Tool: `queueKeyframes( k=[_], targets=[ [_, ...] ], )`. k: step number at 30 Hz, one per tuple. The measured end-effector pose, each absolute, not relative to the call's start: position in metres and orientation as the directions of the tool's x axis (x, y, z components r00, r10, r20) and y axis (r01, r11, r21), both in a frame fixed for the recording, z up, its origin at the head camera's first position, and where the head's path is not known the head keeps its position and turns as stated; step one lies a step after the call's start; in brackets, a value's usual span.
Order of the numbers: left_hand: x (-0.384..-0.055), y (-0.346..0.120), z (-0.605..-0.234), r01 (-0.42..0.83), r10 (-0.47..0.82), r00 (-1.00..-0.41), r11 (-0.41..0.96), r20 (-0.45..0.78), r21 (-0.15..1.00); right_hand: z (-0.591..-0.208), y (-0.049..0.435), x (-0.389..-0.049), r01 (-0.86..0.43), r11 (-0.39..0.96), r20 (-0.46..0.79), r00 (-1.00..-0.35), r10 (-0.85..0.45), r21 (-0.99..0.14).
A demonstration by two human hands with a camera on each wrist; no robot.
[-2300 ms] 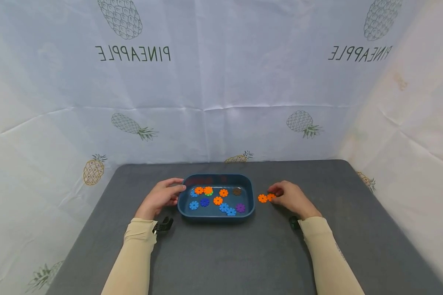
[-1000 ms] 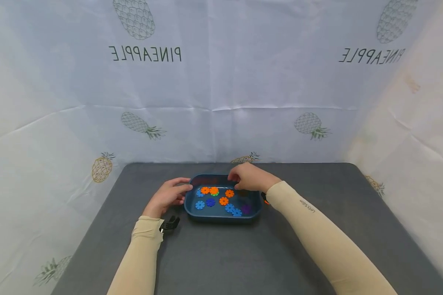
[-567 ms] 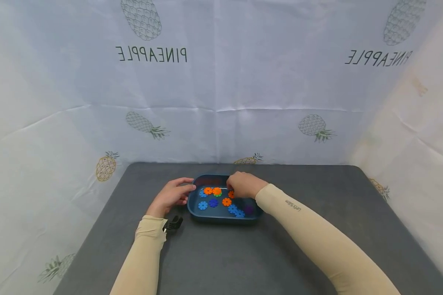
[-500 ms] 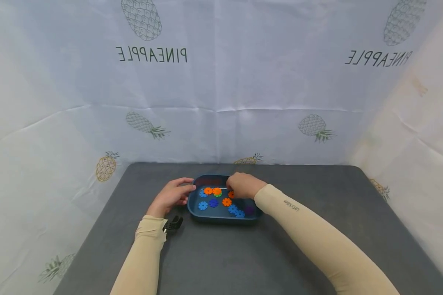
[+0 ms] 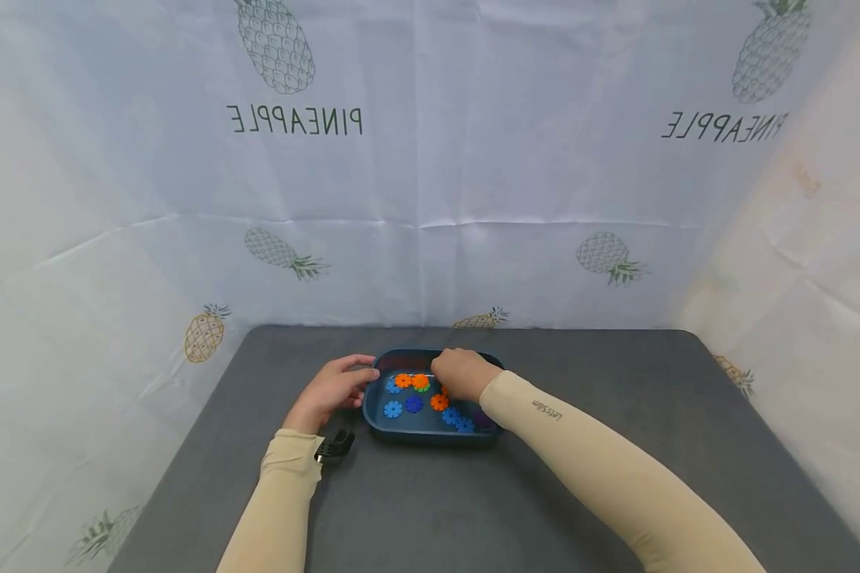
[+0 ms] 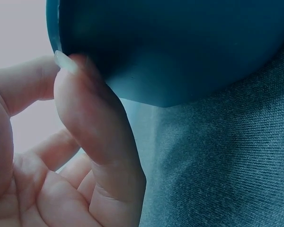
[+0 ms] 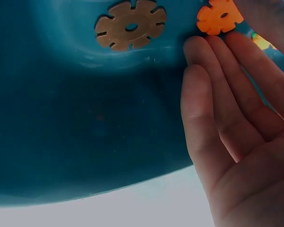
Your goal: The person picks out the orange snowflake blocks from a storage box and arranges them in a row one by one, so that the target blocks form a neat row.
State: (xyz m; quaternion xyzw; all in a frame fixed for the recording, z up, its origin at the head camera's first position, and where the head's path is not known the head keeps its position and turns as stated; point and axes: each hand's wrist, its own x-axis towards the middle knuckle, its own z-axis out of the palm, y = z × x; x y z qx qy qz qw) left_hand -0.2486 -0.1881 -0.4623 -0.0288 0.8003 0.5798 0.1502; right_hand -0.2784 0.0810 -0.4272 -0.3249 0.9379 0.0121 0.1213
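A dark blue tray (image 5: 430,438) holds several notched plastic discs. My left hand (image 5: 333,390) grips its left rim, with the thumb (image 6: 92,109) on the wall in the left wrist view. My right hand (image 5: 466,374) is inside the tray's right half. In the right wrist view its fingers (image 7: 213,99) are nearly straight, close together, with the tips beside an orange disc (image 7: 220,18); the thumb covers part of that disc. A brown disc (image 7: 131,26) lies apart from them. Another orange disc (image 5: 439,402) shows left of the hand.
Light blue discs (image 5: 392,409), a dark blue disc (image 5: 414,404) and overlapping orange and green discs (image 5: 420,383) lie in the tray. A purple disc (image 5: 482,420) sits in shadow beneath the right forearm. Grey table (image 5: 430,509); pineapple-print cloth (image 5: 430,159) behind.
My right hand has left two orange discs on the table right of the tray, reached into the tray and shifted left over an orange disc. The left hand stays at the rim.
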Motion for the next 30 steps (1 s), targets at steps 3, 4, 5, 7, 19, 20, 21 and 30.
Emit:
queueKeyframes(
  k=[3,4,5,7,19,20,21,30],
  targets=[
    [-0.2479,-0.1882,-0.4621,-0.224,0.129,-0.952,0.327,-0.278,0.918,-0.4280,0.0794,-0.2775,-0.615,0.788,-0.229,-0.762,-0.606,-0.039],
    [-0.2478,-0.1882,-0.4618,-0.224,0.128,-0.952,0.326,-0.278,0.918,-0.4276,0.0789,-0.2770,-0.614,0.789,-0.228,-0.763,-0.605,-0.039],
    [-0.2478,-0.1882,-0.4616,-0.224,0.126,-0.953,0.326,-0.277,0.919,-0.4269,0.0785,-0.2766,-0.613,0.789,-0.230,-0.763,-0.604,-0.040],
    [-0.2480,-0.1881,-0.4611,-0.224,0.121,-0.953,0.326,-0.276,0.918,-0.4258,0.0777,-0.2760,-0.610,0.791,-0.234,-0.763,-0.602,-0.045],
    [-0.2494,-0.1882,-0.4639,-0.232,0.119,-0.952,0.324,-0.283,0.917,-0.4284,0.0763,-0.2770,-0.542,0.829,-0.319,-0.768,-0.555,-0.137],
    [-0.2497,-0.1884,-0.4644,-0.232,0.120,-0.952,0.322,-0.282,0.918,-0.4287,0.0763,-0.2770,-0.534,0.834,-0.325,-0.771,-0.548,-0.141],
    [-0.2498,-0.1885,-0.4645,-0.232,0.121,-0.952,0.320,-0.283,0.919,-0.4286,0.0761,-0.2766,-0.525,0.838,-0.330,-0.773,-0.542,-0.147],
    [-0.2497,-0.1904,-0.4641,-0.238,0.116,-0.951,0.322,-0.288,0.916,-0.4233,0.0772,-0.2727,-0.474,0.853,-0.364,-0.772,-0.521,-0.216]
  ],
)
